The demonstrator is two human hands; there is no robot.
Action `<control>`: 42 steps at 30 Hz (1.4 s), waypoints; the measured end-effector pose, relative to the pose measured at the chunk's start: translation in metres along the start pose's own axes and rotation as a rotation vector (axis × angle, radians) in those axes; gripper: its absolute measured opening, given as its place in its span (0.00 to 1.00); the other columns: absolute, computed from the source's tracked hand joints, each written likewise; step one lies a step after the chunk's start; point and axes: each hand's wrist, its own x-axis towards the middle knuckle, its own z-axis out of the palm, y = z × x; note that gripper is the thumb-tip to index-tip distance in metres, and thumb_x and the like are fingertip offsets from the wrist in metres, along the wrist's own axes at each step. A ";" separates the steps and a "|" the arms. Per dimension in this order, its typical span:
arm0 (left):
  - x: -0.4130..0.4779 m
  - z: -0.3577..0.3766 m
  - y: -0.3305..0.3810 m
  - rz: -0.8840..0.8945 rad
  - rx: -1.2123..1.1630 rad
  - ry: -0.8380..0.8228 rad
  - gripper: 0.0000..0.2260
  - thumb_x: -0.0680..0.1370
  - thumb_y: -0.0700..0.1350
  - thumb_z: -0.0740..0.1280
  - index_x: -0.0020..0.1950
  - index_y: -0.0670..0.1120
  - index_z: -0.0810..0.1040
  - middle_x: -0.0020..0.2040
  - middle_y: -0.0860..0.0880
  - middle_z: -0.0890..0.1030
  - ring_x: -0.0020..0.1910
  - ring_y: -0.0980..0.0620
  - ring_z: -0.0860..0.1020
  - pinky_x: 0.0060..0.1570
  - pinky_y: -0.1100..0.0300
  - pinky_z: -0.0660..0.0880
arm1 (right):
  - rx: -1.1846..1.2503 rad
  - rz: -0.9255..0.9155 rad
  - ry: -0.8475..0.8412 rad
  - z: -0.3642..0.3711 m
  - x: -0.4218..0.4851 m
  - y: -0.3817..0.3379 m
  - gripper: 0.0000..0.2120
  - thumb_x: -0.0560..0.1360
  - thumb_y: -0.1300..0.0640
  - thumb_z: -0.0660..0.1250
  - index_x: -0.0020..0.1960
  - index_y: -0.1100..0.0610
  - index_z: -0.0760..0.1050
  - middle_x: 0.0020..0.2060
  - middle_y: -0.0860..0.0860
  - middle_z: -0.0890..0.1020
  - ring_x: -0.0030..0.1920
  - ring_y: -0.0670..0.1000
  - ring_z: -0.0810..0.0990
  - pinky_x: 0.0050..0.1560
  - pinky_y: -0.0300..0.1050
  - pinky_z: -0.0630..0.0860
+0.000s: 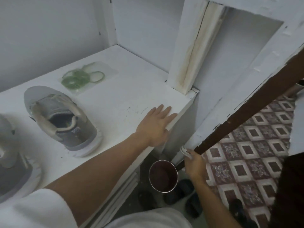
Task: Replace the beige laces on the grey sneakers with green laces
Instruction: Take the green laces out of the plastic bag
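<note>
One grey sneaker (pixel 60 119) lies on the white counter (pixel 131 89), its opening spread wide and showing a beige lining. A second grey sneaker (pixel 11 155) is cut off by the left edge. Behind them, coiled green laces (pixel 79 79) lie in a clear plastic bag. My left hand (pixel 156 125) rests flat on the counter's right edge with straight fingers. My right hand (pixel 194 165) is lower, beside the counter, and grips a small pale bundle that looks like beige laces (pixel 185 151).
A round metal pot (pixel 163 176) with a dark inside sits below the counter edge. Dark slippers (pixel 185 188) lie on the floor under it. A brown door edge (pixel 246 109) slants across the right, over patterned floor tiles (pixel 246 162). White walls close the back.
</note>
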 end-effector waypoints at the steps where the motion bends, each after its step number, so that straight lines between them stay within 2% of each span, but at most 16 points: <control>1: 0.000 0.001 0.000 -0.003 -0.010 0.006 0.28 0.81 0.49 0.56 0.80 0.52 0.50 0.80 0.48 0.47 0.79 0.46 0.43 0.77 0.52 0.42 | -0.017 0.013 -0.022 0.007 -0.001 0.005 0.13 0.78 0.65 0.63 0.59 0.59 0.80 0.44 0.57 0.83 0.41 0.55 0.79 0.40 0.43 0.73; 3: -0.001 0.001 -0.001 -0.011 -0.028 0.012 0.28 0.81 0.49 0.57 0.80 0.52 0.50 0.80 0.49 0.47 0.79 0.47 0.43 0.77 0.53 0.41 | -0.044 0.020 -0.108 0.020 0.001 0.016 0.15 0.76 0.64 0.66 0.62 0.58 0.78 0.51 0.60 0.83 0.50 0.60 0.81 0.50 0.47 0.75; 5: -0.001 0.001 -0.002 -0.007 -0.035 0.022 0.28 0.81 0.49 0.57 0.80 0.52 0.51 0.80 0.49 0.48 0.79 0.47 0.44 0.77 0.54 0.41 | 0.007 0.055 -0.225 0.032 0.004 0.024 0.20 0.74 0.60 0.70 0.66 0.56 0.73 0.58 0.61 0.80 0.59 0.62 0.78 0.59 0.54 0.75; 7: -0.002 0.001 -0.002 -0.006 -0.041 0.031 0.27 0.81 0.49 0.57 0.80 0.52 0.52 0.80 0.49 0.49 0.79 0.47 0.44 0.76 0.54 0.41 | -0.053 0.090 -0.224 0.038 0.010 0.031 0.27 0.75 0.53 0.71 0.70 0.61 0.69 0.63 0.61 0.76 0.63 0.62 0.75 0.62 0.55 0.73; 11: -0.002 0.002 -0.002 -0.008 -0.054 0.049 0.27 0.81 0.49 0.58 0.79 0.53 0.54 0.80 0.49 0.50 0.79 0.47 0.45 0.76 0.54 0.42 | -0.138 0.104 -0.164 0.038 0.017 0.043 0.27 0.74 0.53 0.70 0.70 0.59 0.69 0.62 0.59 0.78 0.60 0.60 0.77 0.59 0.50 0.75; 16: -0.001 0.003 -0.003 -0.009 -0.059 0.065 0.26 0.81 0.50 0.58 0.79 0.53 0.55 0.80 0.50 0.51 0.79 0.47 0.46 0.76 0.53 0.43 | -0.131 0.130 -0.139 0.033 0.022 0.040 0.25 0.75 0.56 0.68 0.71 0.60 0.70 0.65 0.59 0.76 0.64 0.60 0.75 0.62 0.49 0.72; 22: -0.002 0.004 -0.003 -0.017 -0.091 0.074 0.27 0.81 0.49 0.59 0.79 0.53 0.56 0.80 0.49 0.52 0.79 0.46 0.46 0.76 0.53 0.43 | -0.007 0.102 -0.079 0.020 0.024 0.011 0.21 0.76 0.60 0.67 0.69 0.59 0.71 0.66 0.58 0.74 0.64 0.59 0.74 0.61 0.47 0.71; 25: -0.003 0.002 -0.002 -0.012 -0.190 0.104 0.25 0.79 0.48 0.61 0.76 0.49 0.64 0.78 0.46 0.59 0.78 0.43 0.52 0.76 0.49 0.50 | 0.119 0.072 0.013 0.005 0.019 -0.018 0.15 0.76 0.62 0.65 0.62 0.56 0.74 0.62 0.57 0.76 0.61 0.56 0.75 0.59 0.48 0.73; 27: -0.005 -0.004 -0.002 -0.046 -0.291 0.145 0.22 0.79 0.50 0.61 0.73 0.46 0.70 0.76 0.44 0.64 0.77 0.42 0.57 0.74 0.48 0.57 | 0.236 0.049 0.116 -0.009 0.013 -0.044 0.11 0.77 0.64 0.63 0.57 0.53 0.74 0.58 0.54 0.76 0.56 0.53 0.76 0.53 0.47 0.74; 30: -0.008 -0.020 0.001 -0.187 -0.462 0.172 0.21 0.80 0.50 0.62 0.73 0.47 0.70 0.77 0.47 0.62 0.78 0.47 0.51 0.74 0.53 0.53 | 0.379 -0.031 0.234 -0.029 0.004 -0.093 0.11 0.76 0.66 0.60 0.52 0.52 0.74 0.51 0.49 0.77 0.51 0.50 0.77 0.48 0.45 0.76; 33: -0.008 -0.044 -0.001 -0.272 -0.518 0.287 0.20 0.80 0.48 0.62 0.73 0.48 0.69 0.77 0.48 0.62 0.78 0.49 0.51 0.74 0.57 0.51 | 0.469 -0.167 0.202 -0.039 0.001 -0.148 0.11 0.75 0.67 0.61 0.52 0.54 0.74 0.49 0.47 0.77 0.48 0.44 0.77 0.45 0.38 0.73; 35: -0.010 -0.065 -0.007 -0.317 -0.516 0.365 0.19 0.80 0.47 0.62 0.72 0.48 0.70 0.76 0.48 0.64 0.78 0.49 0.54 0.73 0.58 0.52 | 0.488 -0.275 0.168 -0.040 0.002 -0.185 0.12 0.74 0.67 0.61 0.51 0.54 0.75 0.48 0.45 0.78 0.49 0.44 0.77 0.47 0.39 0.74; 37: -0.017 -0.085 -0.016 -0.366 -0.507 0.446 0.19 0.79 0.46 0.63 0.70 0.47 0.72 0.74 0.48 0.67 0.76 0.50 0.59 0.72 0.59 0.56 | 0.492 -0.384 0.124 -0.037 0.003 -0.219 0.12 0.73 0.67 0.61 0.50 0.53 0.75 0.47 0.41 0.77 0.48 0.40 0.76 0.48 0.35 0.73; 39: -0.027 -0.105 -0.029 -0.427 -0.495 0.523 0.18 0.78 0.45 0.64 0.69 0.47 0.73 0.71 0.49 0.71 0.73 0.51 0.63 0.70 0.61 0.58 | 0.486 -0.485 0.060 -0.032 0.005 -0.250 0.12 0.74 0.67 0.61 0.50 0.52 0.74 0.47 0.42 0.77 0.45 0.37 0.75 0.43 0.26 0.70; 42: -0.047 -0.131 -0.051 -0.533 -0.479 0.632 0.17 0.78 0.45 0.64 0.67 0.48 0.74 0.69 0.51 0.73 0.71 0.53 0.66 0.68 0.63 0.60 | 0.443 -0.618 -0.021 -0.020 0.008 -0.291 0.11 0.74 0.66 0.61 0.50 0.51 0.74 0.49 0.44 0.78 0.46 0.37 0.75 0.40 0.23 0.68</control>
